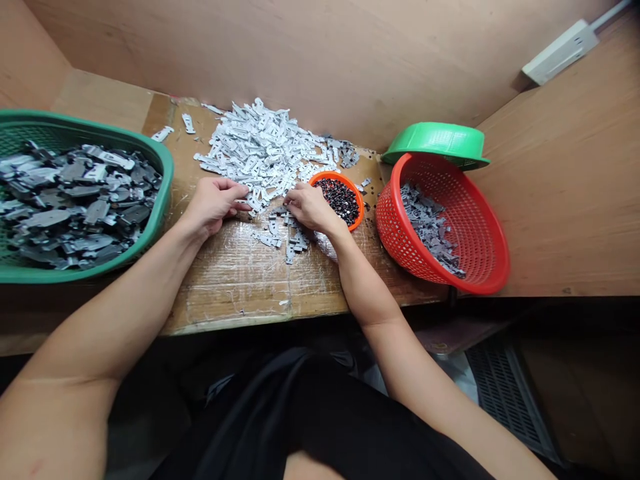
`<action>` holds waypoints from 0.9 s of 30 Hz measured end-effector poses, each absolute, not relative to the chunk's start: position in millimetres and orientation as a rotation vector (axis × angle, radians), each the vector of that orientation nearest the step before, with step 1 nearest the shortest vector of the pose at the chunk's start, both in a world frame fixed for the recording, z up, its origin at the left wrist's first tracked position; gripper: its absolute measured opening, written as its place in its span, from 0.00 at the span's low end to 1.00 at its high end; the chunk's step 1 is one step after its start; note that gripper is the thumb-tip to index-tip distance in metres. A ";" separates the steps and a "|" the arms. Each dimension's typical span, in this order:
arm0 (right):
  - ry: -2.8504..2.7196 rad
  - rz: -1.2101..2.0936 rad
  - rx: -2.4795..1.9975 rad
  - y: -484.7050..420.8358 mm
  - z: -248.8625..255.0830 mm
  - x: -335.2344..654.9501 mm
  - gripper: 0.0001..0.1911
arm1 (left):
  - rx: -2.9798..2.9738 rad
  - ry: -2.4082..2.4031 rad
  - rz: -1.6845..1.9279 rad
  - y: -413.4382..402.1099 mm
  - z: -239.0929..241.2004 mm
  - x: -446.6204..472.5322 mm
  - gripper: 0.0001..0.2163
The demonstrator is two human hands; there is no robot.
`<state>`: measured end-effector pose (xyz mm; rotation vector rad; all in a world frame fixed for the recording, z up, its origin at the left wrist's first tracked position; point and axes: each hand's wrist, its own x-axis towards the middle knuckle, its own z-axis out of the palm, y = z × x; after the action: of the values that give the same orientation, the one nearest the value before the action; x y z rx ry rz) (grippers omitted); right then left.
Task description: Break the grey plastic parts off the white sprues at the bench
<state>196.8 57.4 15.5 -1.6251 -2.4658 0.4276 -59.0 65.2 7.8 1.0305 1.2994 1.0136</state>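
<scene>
Plywood-like panels (325, 60) wall in a worktop (230, 280) covered with scuffed brown board and clear tape, seen from above by the person working at it. Both bare forearms reach forward from a dark garment.

At the back, in the middle, lies a broad heap of pale metal pieces (263, 143), thin and elongated, many with holes. Nearer the person is a small scatter of grey metal parts (293, 247).

The left hand (217, 203) is at the near left edge of the heap, palm turned inward, with thumb and forefinger pointing right toward the closest pale pieces. Whether a piece is pinched between them cannot be told. The right hand (311, 208) arches palm down, its fingers bent together and tips lowered at the far edge of the grey scatter, just in front of the heap; what they grip, if anything, is hidden. The two hands are apart, with pale pieces between them.

Just beyond the right wrist sits an orange bowl (333, 175) of small, shiny dark parts (343, 201). Farther right, a red perforated basket (475, 220) holds more grey parts, and a bright green basin (435, 140) is behind it. At far left, a large dark green basket (166, 173) is heaped with grey and silvery metal pieces. A white box (560, 52) with a cable is high at the right.
</scene>
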 end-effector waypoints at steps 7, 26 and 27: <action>-2.352 0.457 -1.588 54.1 21.2 206.4 0.10 | 1.030 1.314 0.991 62.1 13.9 -59.5 0.09; -2.588 0.462 -1.597 129.2 19.1 190.1 0.11 | 1.069 1.252 1.014 61.1 7.3 -53.7 0.12; -2.579 0.482 -1.595 131.6 21.4 192.7 0.10 | 1.073 1.251 1.016 61.3 6.7 -53.7 0.12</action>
<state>192.7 131.6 21.4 -1.5948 -2.5788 0.4818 -53.7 61.3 6.7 1.0729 1.2508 1.0158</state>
